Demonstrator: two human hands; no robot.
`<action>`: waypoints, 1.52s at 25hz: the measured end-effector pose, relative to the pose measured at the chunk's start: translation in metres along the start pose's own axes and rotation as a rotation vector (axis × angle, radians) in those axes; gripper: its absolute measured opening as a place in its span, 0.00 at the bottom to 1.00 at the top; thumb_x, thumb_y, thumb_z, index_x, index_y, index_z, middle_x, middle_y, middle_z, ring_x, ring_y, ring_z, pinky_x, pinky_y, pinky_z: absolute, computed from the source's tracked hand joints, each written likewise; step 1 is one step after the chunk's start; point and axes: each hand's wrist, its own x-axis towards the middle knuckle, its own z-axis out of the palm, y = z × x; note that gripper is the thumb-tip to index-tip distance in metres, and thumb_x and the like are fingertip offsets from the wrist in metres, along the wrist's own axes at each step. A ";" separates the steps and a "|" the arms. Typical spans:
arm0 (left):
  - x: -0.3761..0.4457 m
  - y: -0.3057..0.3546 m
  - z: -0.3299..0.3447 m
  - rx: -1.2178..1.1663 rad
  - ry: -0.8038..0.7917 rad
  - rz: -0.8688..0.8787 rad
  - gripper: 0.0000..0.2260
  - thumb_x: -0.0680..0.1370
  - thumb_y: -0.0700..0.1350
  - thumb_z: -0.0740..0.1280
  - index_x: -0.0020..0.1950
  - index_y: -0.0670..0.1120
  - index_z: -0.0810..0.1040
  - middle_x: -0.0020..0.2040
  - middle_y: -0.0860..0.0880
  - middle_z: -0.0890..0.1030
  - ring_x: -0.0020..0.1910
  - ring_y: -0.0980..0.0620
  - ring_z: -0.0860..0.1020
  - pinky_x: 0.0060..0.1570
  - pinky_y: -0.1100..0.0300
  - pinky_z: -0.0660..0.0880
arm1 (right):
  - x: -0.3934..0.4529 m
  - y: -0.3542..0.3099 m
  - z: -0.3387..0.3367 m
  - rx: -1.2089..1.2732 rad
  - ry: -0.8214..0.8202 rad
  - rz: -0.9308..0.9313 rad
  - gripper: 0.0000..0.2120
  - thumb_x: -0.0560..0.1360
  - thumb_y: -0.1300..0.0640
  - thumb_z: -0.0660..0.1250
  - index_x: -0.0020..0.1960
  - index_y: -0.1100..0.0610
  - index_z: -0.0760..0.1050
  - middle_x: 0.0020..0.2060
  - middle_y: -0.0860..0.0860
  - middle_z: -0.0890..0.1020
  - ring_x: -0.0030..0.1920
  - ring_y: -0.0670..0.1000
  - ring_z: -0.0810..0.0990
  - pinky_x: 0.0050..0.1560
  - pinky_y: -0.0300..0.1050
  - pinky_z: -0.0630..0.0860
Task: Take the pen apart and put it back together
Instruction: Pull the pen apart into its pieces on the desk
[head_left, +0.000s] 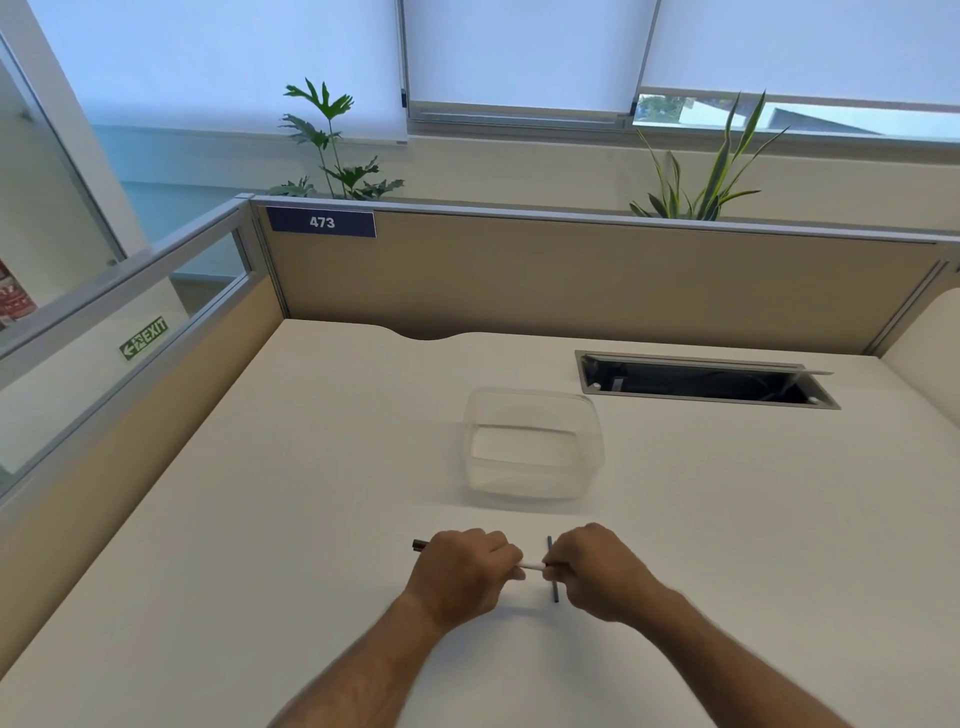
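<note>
Both hands hold a pen just above the white desk (260, 519). My left hand (460, 571) is closed around the pen barrel, whose dark end (420, 545) sticks out to the left of the fist. A short white section of the pen (531, 565) shows in the gap between the hands. My right hand (597, 574) pinches the pen's right end with its fingertips. A thin dark blue rod (552, 571), like a pen part, lies on the desk under the right fingers, pointing away from me. Most of the pen is hidden inside the fists.
A clear plastic tub (535, 441) stands on the desk beyond the hands. A cable opening with a raised metal flap (701, 379) sits at the back right. Beige partition panels (571, 275) wall the desk at the back and left.
</note>
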 end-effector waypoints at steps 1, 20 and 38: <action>0.001 0.000 0.000 0.024 -0.013 0.004 0.08 0.71 0.52 0.76 0.38 0.51 0.80 0.31 0.53 0.80 0.25 0.51 0.76 0.20 0.63 0.70 | -0.001 0.000 0.000 -0.011 0.023 -0.007 0.08 0.77 0.58 0.66 0.49 0.55 0.85 0.44 0.53 0.86 0.40 0.51 0.72 0.36 0.39 0.62; 0.024 0.002 0.007 -0.337 -0.506 -0.230 0.11 0.82 0.44 0.59 0.59 0.53 0.78 0.52 0.44 0.84 0.47 0.43 0.78 0.43 0.56 0.69 | -0.021 0.006 -0.004 -0.225 0.234 -0.318 0.10 0.62 0.60 0.81 0.32 0.52 0.80 0.29 0.43 0.81 0.32 0.48 0.77 0.25 0.37 0.71; 0.022 0.005 0.011 -0.047 -0.325 -0.004 0.08 0.81 0.45 0.61 0.54 0.45 0.78 0.48 0.44 0.81 0.40 0.40 0.79 0.36 0.52 0.71 | 0.006 0.011 -0.014 -0.073 -0.207 -0.063 0.09 0.80 0.57 0.62 0.50 0.57 0.82 0.46 0.57 0.84 0.39 0.52 0.72 0.36 0.41 0.64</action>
